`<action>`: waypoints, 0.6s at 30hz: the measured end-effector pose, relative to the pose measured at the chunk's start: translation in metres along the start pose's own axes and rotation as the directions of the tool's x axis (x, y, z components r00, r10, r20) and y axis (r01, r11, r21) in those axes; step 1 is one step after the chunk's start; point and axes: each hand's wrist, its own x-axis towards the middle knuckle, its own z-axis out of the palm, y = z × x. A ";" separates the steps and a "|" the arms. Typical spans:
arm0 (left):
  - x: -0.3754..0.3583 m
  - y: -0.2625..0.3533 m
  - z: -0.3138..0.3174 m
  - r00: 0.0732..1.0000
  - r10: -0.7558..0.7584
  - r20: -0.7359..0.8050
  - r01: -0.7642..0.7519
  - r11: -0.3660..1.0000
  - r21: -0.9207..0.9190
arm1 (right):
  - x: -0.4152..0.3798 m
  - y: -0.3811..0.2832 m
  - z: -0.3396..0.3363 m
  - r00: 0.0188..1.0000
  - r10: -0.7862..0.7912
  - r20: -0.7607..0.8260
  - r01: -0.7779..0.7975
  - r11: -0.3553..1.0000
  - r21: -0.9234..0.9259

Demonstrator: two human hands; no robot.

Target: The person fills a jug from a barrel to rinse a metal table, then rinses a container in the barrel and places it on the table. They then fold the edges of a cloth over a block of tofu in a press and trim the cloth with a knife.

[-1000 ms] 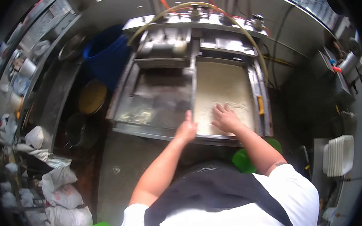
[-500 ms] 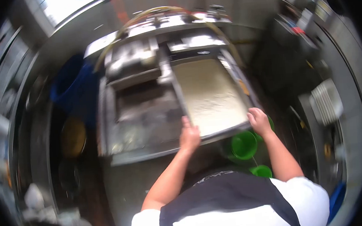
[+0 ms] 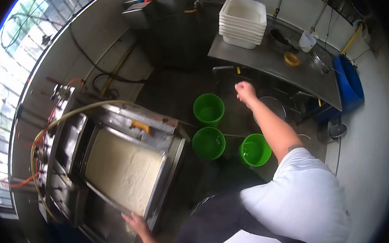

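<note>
My left hand (image 3: 136, 223) is at the near corner of a rectangular metal pan (image 3: 152, 193), its fingers closed on the rim. Pale, creamy liquid with a wrinkled surface (image 3: 125, 169) fills this pan. My right hand (image 3: 245, 92) is stretched forward in the air with its fingers curled and nothing visible in them. It is above the dark floor, just short of the metal table (image 3: 267, 61). An orange-handled tool (image 3: 140, 126) lies on the metal ledge beside the pan.
Three green buckets (image 3: 208, 109) stand on the floor between the vat and the table. Stacked white trays (image 3: 243, 21), a yellow round object (image 3: 291, 59) and a white jug (image 3: 307, 41) are on the table. A blue barrel (image 3: 349, 82) stands at its right end. A hose (image 3: 68, 116) arches over the vat.
The view has swung to the right, so the vat now lies at the left. My right hand has left the pan's right corner and reaches out toward the table. My left hand stays at the rim.
</note>
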 end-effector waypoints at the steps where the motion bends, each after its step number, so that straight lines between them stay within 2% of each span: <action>1: -0.020 0.057 -0.004 0.992 -0.128 0.021 0.129 0.989 -0.072 | 0.042 -0.004 -0.010 0.999 -0.016 -0.049 0.021 0.994 0.110; 2: -0.013 0.040 -0.005 0.995 -0.097 0.007 0.097 0.995 0.000 | 0.073 -0.028 -0.027 0.996 0.046 -0.082 -0.030 0.983 0.182; 3: -0.002 0.010 -0.007 1.000 -0.026 0.000 0.026 0.999 0.037 | 0.109 -0.045 -0.043 0.989 0.040 -0.142 -0.003 0.968 0.250; 4: -0.007 0.024 -0.009 0.998 -0.057 0.008 0.057 0.997 0.059 | 0.157 -0.051 -0.057 0.975 0.033 -0.221 0.035 0.954 0.297; 5: -0.010 0.038 -0.010 0.996 -0.088 0.014 0.086 0.993 0.079 | 0.194 -0.064 -0.080 0.972 0.037 -0.234 0.042 0.946 0.321; 6: -0.009 0.038 -0.008 0.996 -0.083 0.015 0.081 0.993 0.083 | 0.265 -0.049 -0.097 0.901 -0.060 -0.430 0.107 0.990 0.086; 7: -0.006 0.031 -0.015 0.997 -0.069 0.035 0.063 0.987 0.146 | 0.297 -0.059 -0.113 0.803 -0.132 -0.582 0.120 0.991 -0.059; 8: -0.003 0.028 -0.017 0.997 -0.060 0.052 0.048 0.977 0.206 | 0.303 -0.085 -0.134 0.765 -0.182 -0.618 0.067 0.977 -0.204; 9: 0.000 0.032 -0.016 0.997 -0.065 0.044 0.054 0.977 0.205 | 0.319 -0.103 -0.157 0.814 -0.105 -0.572 0.016 0.987 -0.159; 10: -0.003 0.040 -0.017 0.995 -0.080 0.067 0.066 0.980 0.189 | 0.348 -0.105 -0.171 0.790 -0.117 -0.602 -0.005 0.980 -0.198; 11: -0.010 0.048 -0.018 0.991 -0.095 0.091 0.079 0.982 0.172 | 0.376 -0.098 -0.182 0.775 -0.173 -0.608 0.058 0.977 -0.204; 12: -0.018 0.075 -0.013 0.971 -0.220 0.094 0.214 0.974 0.071 | 0.392 -0.099 -0.188 0.781 -0.096 -0.617 0.043 0.994 -0.100; 13: -0.011 0.057 -0.013 0.980 -0.177 0.093 0.174 0.984 0.042 | 0.402 -0.103 -0.191 0.786 -0.016 -0.618 0.027 1.000 0.008; 14: -0.005 0.045 -0.022 0.962 -0.270 0.049 0.253 0.941 0.223 | 0.402 -0.110 -0.194 0.789 -0.023 -0.614 0.035 0.999 0.007; 15: -0.004 0.041 -0.023 0.935 -0.353 -0.010 0.329 0.859 0.392 | 0.397 -0.118 -0.199 0.834 0.068 -0.547 -0.032 0.997 0.075; 16: -0.004 0.049 -0.014 0.935 -0.355 -0.018 0.334 0.860 0.385 | 0.401 -0.122 -0.200 0.869 0.155 -0.470 -0.102 0.985 0.138; 18: -0.011 0.063 -0.007 0.967 -0.254 -0.023 0.254 0.957 0.142 | 0.425 -0.101 -0.202 0.884 0.105 -0.455 -0.071 0.993 0.092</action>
